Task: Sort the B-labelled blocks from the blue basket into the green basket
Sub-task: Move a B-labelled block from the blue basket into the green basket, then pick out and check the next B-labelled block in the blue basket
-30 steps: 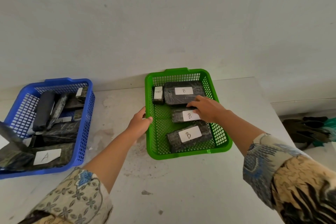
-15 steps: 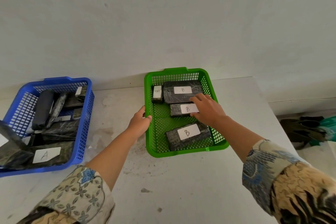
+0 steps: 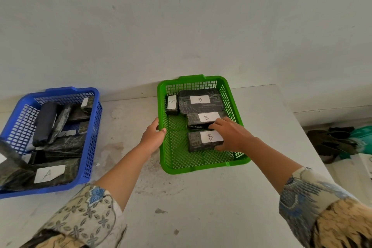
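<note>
The green basket [image 3: 201, 164] stands mid-table and holds several dark wrapped blocks with white B labels. My right hand [image 3: 231, 135] reaches inside it, fingers and thumb closed around the right end of the nearest B block [image 3: 196, 141]. Another B block [image 3: 201, 120] lies just behind it. A large B block [image 3: 199, 99] and a small one [image 3: 172, 104] sit at the back. My left hand [image 3: 153, 137] grips the basket's left rim. The blue basket [image 3: 91, 147] at the left holds several dark blocks, one labelled A [image 3: 49, 173].
The baskets rest on a stained white table [image 3: 191, 207] set against a pale wall. The table's right edge drops off to a floor with dark and green clutter [image 3: 338, 141]. Patterned sleeves cover both forearms near the bottom.
My right hand has slid from the middle B block down to the nearest B block, which now lies straighter. The left hand has stayed on the green rim.
</note>
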